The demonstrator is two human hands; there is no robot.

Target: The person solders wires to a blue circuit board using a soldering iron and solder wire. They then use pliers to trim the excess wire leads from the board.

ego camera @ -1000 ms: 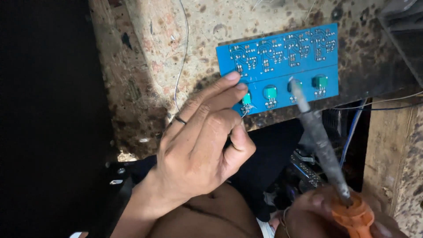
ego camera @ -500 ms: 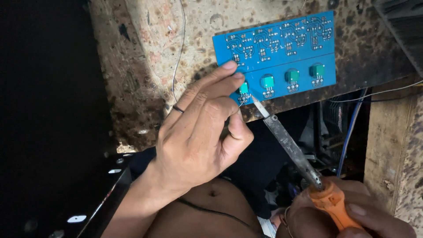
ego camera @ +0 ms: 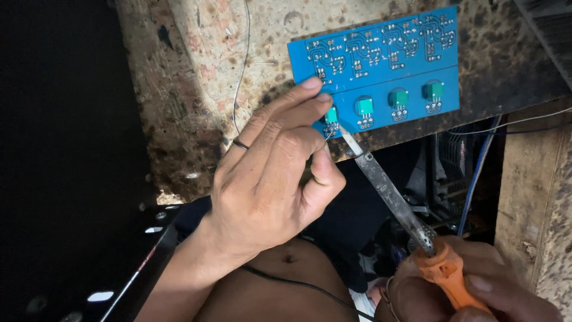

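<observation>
A blue circuit board (ego camera: 381, 65) with several green components lies on a worn, stained workbench (ego camera: 202, 89). My left hand (ego camera: 274, 173) rests its fingers on the board's lower left corner and pinches a thin solder wire (ego camera: 326, 138) against the pads there. My right hand (ego camera: 471, 289), at the bottom right, grips the orange handle of a soldering iron (ego camera: 387, 194). The iron's tip touches the board beside the leftmost green component, right at my left fingertips.
A thin wire (ego camera: 241, 65) runs down the bench to the left of the board. Blue and white cables (ego camera: 476, 173) hang in the dark gap below the bench edge. A wooden block (ego camera: 536, 197) stands at the right.
The soldering iron has swung down and left, from hovering over the board's right part to touching its lower left corner. My left hand has stayed in place on the board.
</observation>
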